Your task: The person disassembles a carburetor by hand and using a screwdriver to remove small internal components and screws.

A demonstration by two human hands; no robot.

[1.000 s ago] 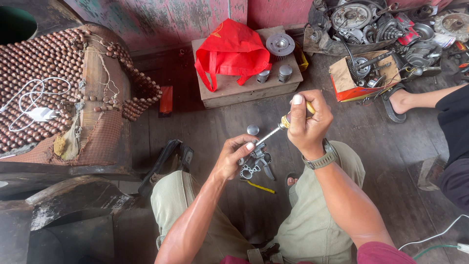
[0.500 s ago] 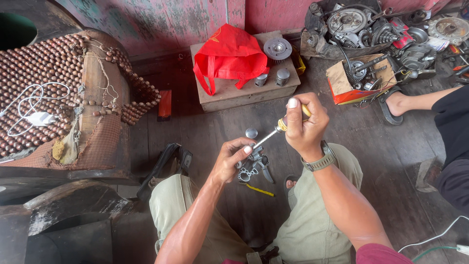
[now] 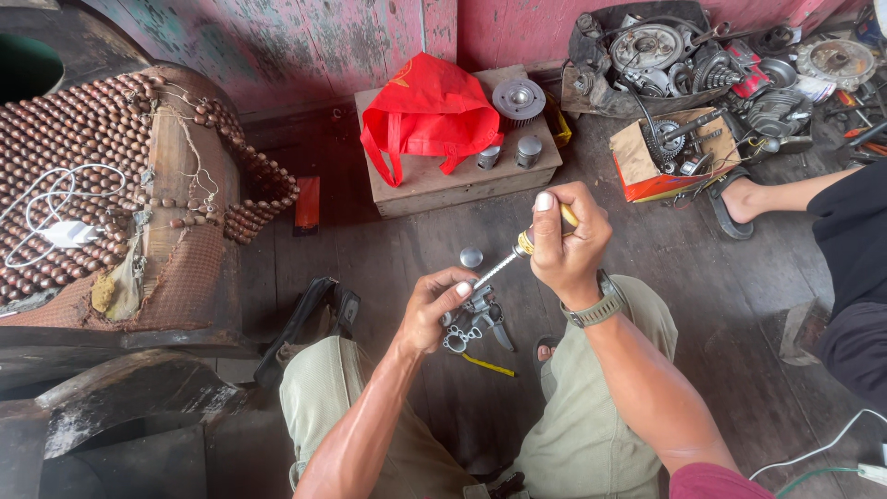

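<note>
Dark plank floor [image 3: 702, 305] with wooden box [image 3: 434, 185], metal cap [image 3: 471, 257].

Red bag [image 3: 430, 111], yellow-handled screwdriver [image 3: 517, 251], olive trousers [image 3: 591, 425]

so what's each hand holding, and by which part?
Right hand grips a screwdriver by its yellow handle, shaft angled down-left. Left hand holds a small metal part by its upper end, fingers wrapped around it.

- Red carrier bag [image 3: 427, 113]: slumped on wooden crate [image 3: 434, 189] by the wall.
- Open cardboard box [image 3: 667, 157], brown, orange-red base: right, holding metal parts.
</note>
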